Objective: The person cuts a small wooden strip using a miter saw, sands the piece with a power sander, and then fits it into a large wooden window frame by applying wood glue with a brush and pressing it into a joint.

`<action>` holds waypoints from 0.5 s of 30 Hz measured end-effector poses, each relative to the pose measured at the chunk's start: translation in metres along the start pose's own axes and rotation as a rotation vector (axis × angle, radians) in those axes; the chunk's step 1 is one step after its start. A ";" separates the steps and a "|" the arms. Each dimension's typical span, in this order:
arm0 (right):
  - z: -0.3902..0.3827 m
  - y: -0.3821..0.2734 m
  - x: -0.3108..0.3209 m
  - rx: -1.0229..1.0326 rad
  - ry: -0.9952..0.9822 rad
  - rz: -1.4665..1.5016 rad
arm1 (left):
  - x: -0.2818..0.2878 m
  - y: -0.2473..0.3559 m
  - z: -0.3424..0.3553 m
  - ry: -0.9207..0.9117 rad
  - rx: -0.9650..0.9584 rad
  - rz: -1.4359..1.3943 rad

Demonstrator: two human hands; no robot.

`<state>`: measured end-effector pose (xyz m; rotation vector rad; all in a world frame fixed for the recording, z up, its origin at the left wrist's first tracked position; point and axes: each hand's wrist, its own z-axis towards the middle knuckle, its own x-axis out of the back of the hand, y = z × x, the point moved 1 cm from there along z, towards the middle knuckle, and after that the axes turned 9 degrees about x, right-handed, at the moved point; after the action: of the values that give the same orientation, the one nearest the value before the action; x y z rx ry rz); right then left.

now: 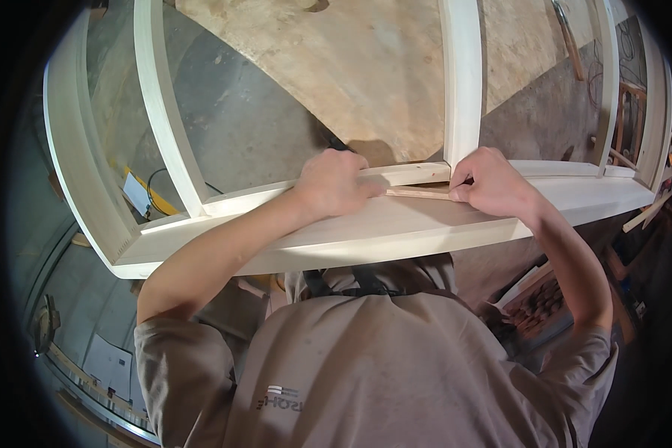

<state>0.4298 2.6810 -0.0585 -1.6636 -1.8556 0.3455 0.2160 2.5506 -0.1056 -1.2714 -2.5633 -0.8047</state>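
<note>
Left hand (330, 183): curled over the pale rail (411, 175); grip unclear.
Right hand (493, 183): pinches the wooden strip (420, 193) by its end.
Strip: alongside the rail, dark gap between, not flush.
Crossbars (463, 75): already meet the rail.

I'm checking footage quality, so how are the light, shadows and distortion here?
In the head view, the pale wooden frame bends near the black rim; same view, a shadow falls on the tan panel beyond the left hand; there, the lower right is dim, while the thin wooden strip by the right hand shows clearly.
</note>
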 end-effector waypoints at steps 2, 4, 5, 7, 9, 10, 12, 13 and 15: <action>0.000 0.000 -0.002 0.036 0.027 -0.031 | 0.006 0.004 0.000 -0.005 0.037 -0.051; -0.002 0.000 -0.005 0.074 0.053 -0.066 | 0.005 0.001 0.002 -0.004 0.013 -0.052; -0.004 -0.001 -0.007 0.105 0.077 -0.093 | 0.005 0.000 0.002 -0.001 -0.006 -0.058; -0.004 0.002 -0.010 0.132 0.104 -0.116 | 0.005 0.000 0.000 -0.003 0.006 -0.054; 0.000 0.008 -0.013 0.151 0.127 -0.090 | 0.003 0.000 -0.001 -0.009 0.019 -0.050; 0.001 0.008 -0.013 0.150 0.127 -0.088 | 0.002 -0.003 0.000 0.002 0.017 -0.059; 0.003 0.006 -0.013 0.150 0.104 -0.120 | 0.003 -0.009 0.003 0.015 0.019 -0.066; 0.004 0.006 -0.014 0.159 0.102 -0.116 | 0.007 -0.012 0.004 -0.069 0.025 -0.133; -0.001 0.008 -0.014 0.168 0.087 -0.131 | 0.012 -0.026 0.013 -0.148 0.047 -0.198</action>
<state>0.4370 2.6691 -0.0664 -1.4158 -1.8089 0.3576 0.1894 2.5531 -0.1226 -1.1153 -2.8432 -0.7035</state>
